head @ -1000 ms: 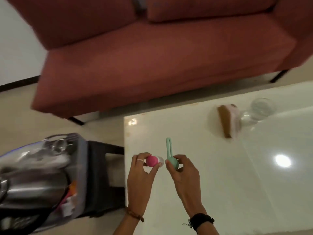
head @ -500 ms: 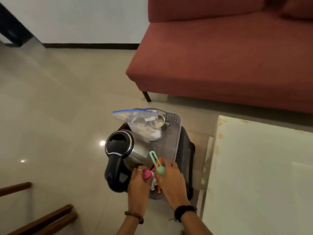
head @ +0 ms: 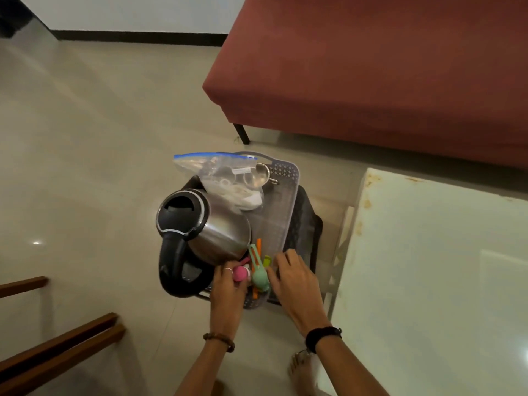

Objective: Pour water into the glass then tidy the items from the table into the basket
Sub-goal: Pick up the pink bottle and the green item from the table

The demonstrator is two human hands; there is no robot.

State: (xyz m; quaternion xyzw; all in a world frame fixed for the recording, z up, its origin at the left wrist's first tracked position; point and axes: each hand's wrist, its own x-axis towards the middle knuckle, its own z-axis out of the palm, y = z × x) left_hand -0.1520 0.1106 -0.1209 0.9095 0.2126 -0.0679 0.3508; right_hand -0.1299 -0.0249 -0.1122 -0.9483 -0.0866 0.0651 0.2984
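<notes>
Over the grey basket [head: 288,178] on a dark stool beside the table [head: 428,281], left hand [head: 228,287] pinches a pink clip [head: 241,273] and right hand [head: 291,278] a green clip [head: 259,277], both low for dropping beside the kettle [head: 205,224].

Both hands hung over the grey basket [head: 287,178] (beside the bench [head: 434,267]): the left hand [head: 228,284] pinched a pink ball [head: 240,273], the right hand [head: 291,278] touched a green scoop [head: 259,277], near the steel kettle [head: 211,224]
</notes>
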